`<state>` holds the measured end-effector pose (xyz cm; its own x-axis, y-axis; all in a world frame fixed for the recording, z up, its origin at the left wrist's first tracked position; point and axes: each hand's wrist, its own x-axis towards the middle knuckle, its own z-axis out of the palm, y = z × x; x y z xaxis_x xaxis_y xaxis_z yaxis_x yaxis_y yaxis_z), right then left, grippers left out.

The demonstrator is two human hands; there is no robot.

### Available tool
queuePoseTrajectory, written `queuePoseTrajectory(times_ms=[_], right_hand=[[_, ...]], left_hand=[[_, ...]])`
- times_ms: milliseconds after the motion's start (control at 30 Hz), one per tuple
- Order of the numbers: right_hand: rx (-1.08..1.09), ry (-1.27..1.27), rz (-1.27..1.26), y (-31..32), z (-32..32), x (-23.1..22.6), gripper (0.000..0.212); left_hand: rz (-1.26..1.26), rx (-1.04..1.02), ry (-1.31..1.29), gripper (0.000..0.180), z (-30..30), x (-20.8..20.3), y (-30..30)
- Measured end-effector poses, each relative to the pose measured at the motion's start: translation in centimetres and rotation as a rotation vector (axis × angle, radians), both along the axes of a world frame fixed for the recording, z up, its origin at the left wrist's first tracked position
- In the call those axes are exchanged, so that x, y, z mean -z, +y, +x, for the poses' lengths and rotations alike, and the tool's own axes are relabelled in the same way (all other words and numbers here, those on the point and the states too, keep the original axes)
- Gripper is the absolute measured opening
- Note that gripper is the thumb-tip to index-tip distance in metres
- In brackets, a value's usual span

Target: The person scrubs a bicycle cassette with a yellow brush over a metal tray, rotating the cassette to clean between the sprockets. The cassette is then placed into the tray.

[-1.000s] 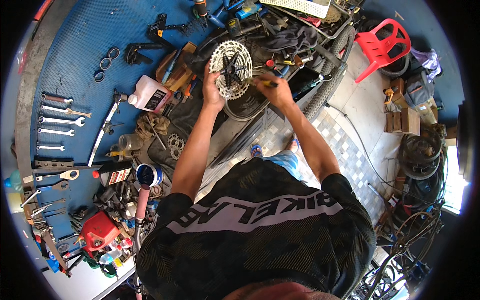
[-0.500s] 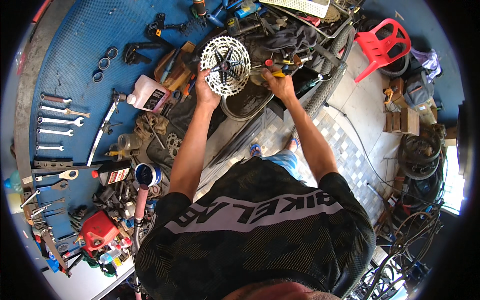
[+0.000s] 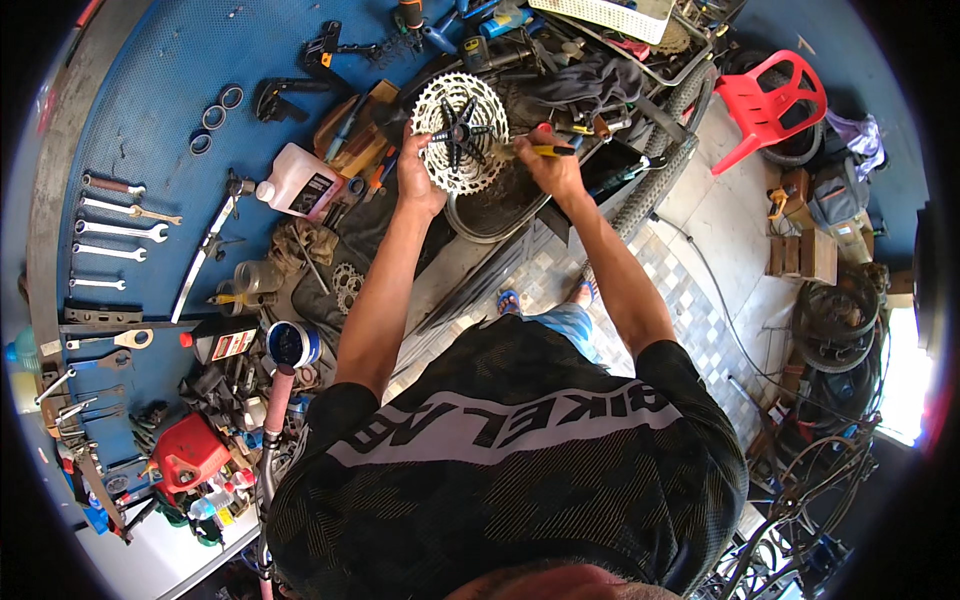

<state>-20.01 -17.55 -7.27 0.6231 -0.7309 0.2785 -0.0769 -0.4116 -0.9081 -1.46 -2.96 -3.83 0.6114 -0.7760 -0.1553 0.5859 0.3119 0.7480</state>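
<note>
Left hand on the bicycle cassette, brush in the right hand just to its right.
Well left of the cassette, a row of wrenches lies on the blue desk; nearer on that side is a pink jug. The left hand grasps the cassette's left rim, thumb over the face, which is turned up towards the head. A basin shows beyond the cassette's lower edge. The brush's long axis runs roughly sideways, its bristles pointing at the cassette's right edge; whether they touch, I cannot tell. The right hand, clenched round the brush, is just beside that edge; the left is nearer, touching it. Farther right of the cassette stands a red chair.
</note>
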Motion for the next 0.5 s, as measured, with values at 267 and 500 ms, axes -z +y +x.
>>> queuePoseTrajectory(times_ms=[267, 500], right_hand=[[0.027, -0.038, 0.246, 1.1, -0.4, 1.3, 0.030], [-0.019, -0.160, 0.330, 3.4, -0.6, 2.8, 0.027]], left_hand=[[-0.039, -0.026, 0.028, 0.056, 0.2, -0.3, -0.2], [-0.084, 0.030, 0.076, 0.049, 0.8, 0.1, 0.7]])
